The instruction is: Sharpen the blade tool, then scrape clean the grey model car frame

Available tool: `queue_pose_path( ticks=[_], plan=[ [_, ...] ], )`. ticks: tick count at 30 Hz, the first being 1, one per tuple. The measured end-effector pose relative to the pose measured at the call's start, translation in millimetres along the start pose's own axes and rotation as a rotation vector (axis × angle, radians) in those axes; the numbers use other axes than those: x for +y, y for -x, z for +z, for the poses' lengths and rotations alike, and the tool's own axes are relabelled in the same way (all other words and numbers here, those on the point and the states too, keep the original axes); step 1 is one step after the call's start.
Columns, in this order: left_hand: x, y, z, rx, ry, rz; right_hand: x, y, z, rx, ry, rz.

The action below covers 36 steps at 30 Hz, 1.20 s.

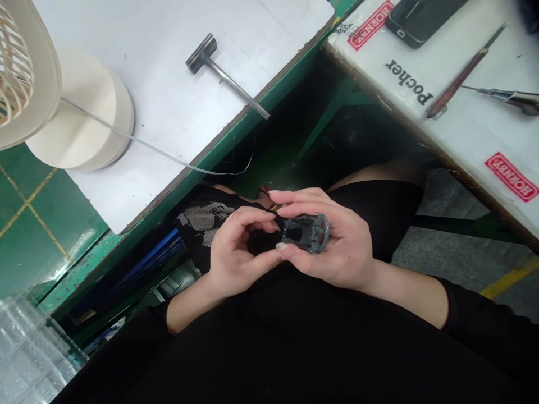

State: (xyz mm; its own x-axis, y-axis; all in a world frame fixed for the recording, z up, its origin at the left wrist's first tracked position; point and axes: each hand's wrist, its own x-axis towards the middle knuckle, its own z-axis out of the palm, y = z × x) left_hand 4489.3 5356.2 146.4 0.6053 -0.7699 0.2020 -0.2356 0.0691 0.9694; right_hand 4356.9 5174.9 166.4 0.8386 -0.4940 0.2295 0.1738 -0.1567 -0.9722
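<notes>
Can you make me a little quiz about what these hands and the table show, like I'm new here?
1. Which hand wraps around the small grey car body?
2. True or false: the hammer lies on the white sheet.
3. Fill in the blank: the red label on the white board reads ____.

Key:
1. The right hand
2. True
3. HORNBY
</notes>
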Motion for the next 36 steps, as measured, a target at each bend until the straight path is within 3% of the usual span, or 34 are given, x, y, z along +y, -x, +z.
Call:
queue_pose_path(
  ticks=[6, 13, 36],
  plan=[
    [-3.3, 1.2, 0.2, -0.115, 0.164, -0.119, 2.0, -2.6, -5.5, -0.094, -0.058, 0.052],
    [-3.8, 4.2, 4.4, -0.064, 0.274, -0.203, 0.1, -4.5, -4.0, -0.115, -0.042, 0.130],
    [7.8, -5.3, 3.5, -0.189, 0.325, -0.228, 0.1, -5.9, 4.7, -0.048, -0.074, 0.058]
  ],
)
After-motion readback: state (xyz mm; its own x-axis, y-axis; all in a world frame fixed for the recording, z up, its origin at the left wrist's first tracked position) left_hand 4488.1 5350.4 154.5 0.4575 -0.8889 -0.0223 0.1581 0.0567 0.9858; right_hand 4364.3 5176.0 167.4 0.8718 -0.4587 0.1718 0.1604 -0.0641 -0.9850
